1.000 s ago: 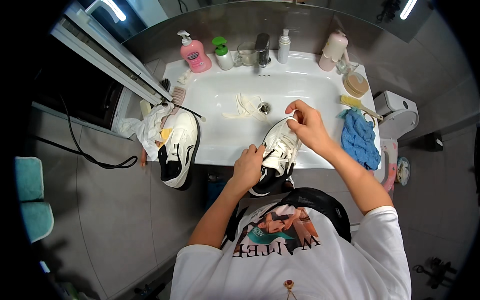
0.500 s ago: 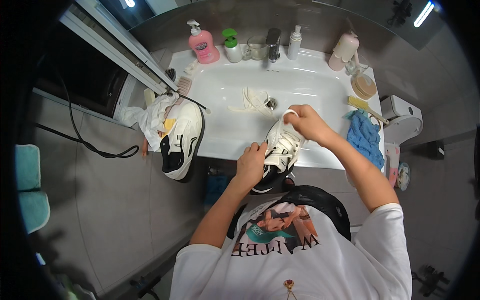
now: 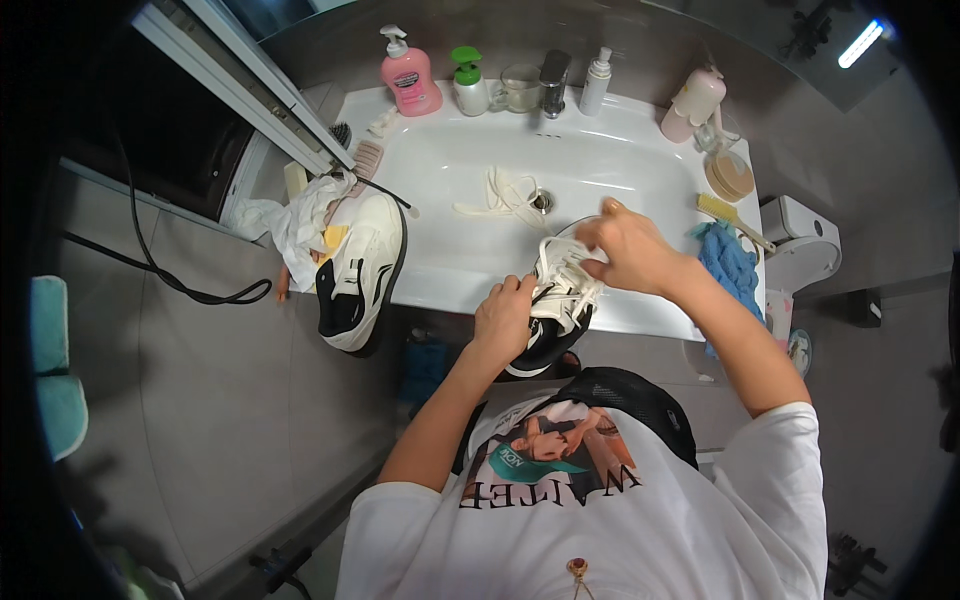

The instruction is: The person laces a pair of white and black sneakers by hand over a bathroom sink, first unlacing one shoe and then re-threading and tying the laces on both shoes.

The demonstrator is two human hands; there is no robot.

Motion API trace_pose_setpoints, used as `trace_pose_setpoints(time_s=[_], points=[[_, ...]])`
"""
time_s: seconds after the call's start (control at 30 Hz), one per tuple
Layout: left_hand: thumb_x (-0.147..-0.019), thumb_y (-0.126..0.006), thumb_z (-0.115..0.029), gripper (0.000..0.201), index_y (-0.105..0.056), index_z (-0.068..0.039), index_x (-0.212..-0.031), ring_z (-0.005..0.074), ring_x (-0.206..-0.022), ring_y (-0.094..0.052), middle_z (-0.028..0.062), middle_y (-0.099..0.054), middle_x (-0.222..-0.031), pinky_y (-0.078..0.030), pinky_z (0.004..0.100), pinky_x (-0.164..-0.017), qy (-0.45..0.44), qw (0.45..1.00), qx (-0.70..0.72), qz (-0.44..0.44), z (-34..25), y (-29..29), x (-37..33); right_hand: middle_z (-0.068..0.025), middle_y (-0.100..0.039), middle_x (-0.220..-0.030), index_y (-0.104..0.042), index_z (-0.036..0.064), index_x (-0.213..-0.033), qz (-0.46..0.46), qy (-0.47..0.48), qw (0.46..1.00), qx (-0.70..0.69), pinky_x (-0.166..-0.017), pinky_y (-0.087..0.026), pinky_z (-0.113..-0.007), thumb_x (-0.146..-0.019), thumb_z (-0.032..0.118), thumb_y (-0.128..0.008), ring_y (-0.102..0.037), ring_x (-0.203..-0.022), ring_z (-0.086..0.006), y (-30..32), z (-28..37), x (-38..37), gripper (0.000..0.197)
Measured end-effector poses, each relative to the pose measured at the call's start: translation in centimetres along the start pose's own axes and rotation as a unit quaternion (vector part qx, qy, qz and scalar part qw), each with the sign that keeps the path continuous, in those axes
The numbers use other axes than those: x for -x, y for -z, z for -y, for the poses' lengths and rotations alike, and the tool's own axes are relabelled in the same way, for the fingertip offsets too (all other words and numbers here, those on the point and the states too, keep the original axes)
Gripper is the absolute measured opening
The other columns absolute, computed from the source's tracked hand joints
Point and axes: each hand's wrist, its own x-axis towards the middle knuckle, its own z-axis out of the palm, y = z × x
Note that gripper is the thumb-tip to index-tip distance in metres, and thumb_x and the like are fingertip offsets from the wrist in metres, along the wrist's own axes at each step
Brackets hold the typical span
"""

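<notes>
A white sneaker with black trim (image 3: 548,338) rests at the sink's front edge, toe toward the basin, its white laces (image 3: 568,272) loose and bunched over the tongue. My left hand (image 3: 506,316) grips the shoe's left side near the collar. Over the laces, my right hand (image 3: 638,252) is curled and slightly blurred, with a thin lace loop running up to its fingers. The matching sneaker (image 3: 362,275), with no laces in it, lies on the counter's left end. A loose white shoelace (image 3: 497,193) lies in the basin next to the drain.
Along the back of the white sink (image 3: 440,255) stand a pink pump bottle (image 3: 410,82), a green-topped bottle (image 3: 470,90), a glass cup (image 3: 519,92), the faucet (image 3: 554,85) and a white bottle (image 3: 596,85). To the right lie a brush (image 3: 735,220) and blue cloth (image 3: 728,265).
My right hand has moved slightly right and down from the shoe's toe end. The laces now bunch more loosely over the shoe. My left hand keeps its hold.
</notes>
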Motion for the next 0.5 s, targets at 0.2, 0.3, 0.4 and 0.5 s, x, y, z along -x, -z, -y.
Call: trace_pose_setpoints(time_s=[0.2,0.3,0.4,0.5], points=[[-0.063,-0.064,0.007,0.046,-0.048,-0.004,-0.104,0.034,-0.094,-0.055,0.0146,-0.053,-0.098,-0.05,0.042,-0.076,-0.008,1.0,-0.006,-0.001,0.5,-0.3,-0.1,-0.018,-0.056,-0.063,-0.054,-0.0011,-0.068,0.329,-0.122,0.929,-0.117,-0.067,-0.044,-0.044,-0.07,0.01,-0.067,-0.054,-0.065,-0.037,2.0,1.1,0.3,0.017],[-0.064,-0.061,0.009,0.05,-0.048,-0.004,-0.11,0.0344,-0.097,-0.054,0.0151,-0.052,-0.101,-0.048,0.0422,-0.079,0.0,1.0,-0.007,0.026,-0.1,0.5,-0.1,-0.0174,-0.054,-0.06,-0.053,-0.0004,-0.068,0.171,-0.117,0.974,-0.092,-0.065,-0.043,-0.045,-0.069,0.007,-0.065,-0.053,-0.064,-0.0377,0.1,1.6,-0.6,0.014],[-0.064,-0.061,0.009,0.05,-0.048,-0.004,-0.111,0.0347,-0.097,-0.053,0.0153,-0.052,-0.102,-0.048,0.0425,-0.079,-0.007,1.0,-0.01,0.013,0.0,0.1,0.1,-0.0113,-0.059,-0.072,-0.056,0.0037,-0.074,0.017,-0.166,0.986,0.029,-0.078,-0.039,-0.043,-0.066,0.002,-0.064,-0.056,-0.082,-0.0308,-0.4,0.2,-2.0,0.011],[-0.064,-0.063,0.007,0.051,-0.047,-0.004,-0.111,0.0352,-0.095,-0.054,0.0152,-0.051,-0.102,-0.049,0.0429,-0.077,-0.014,1.0,0.001,-0.015,0.4,-0.3,0.5,-0.0091,-0.06,-0.093,-0.059,0.0084,-0.089,-0.12,-0.158,0.97,0.137,-0.083,-0.034,-0.043,-0.066,-0.001,-0.062,-0.052,-0.099,-0.0276,-1.4,-0.4,-1.5,0.026]])
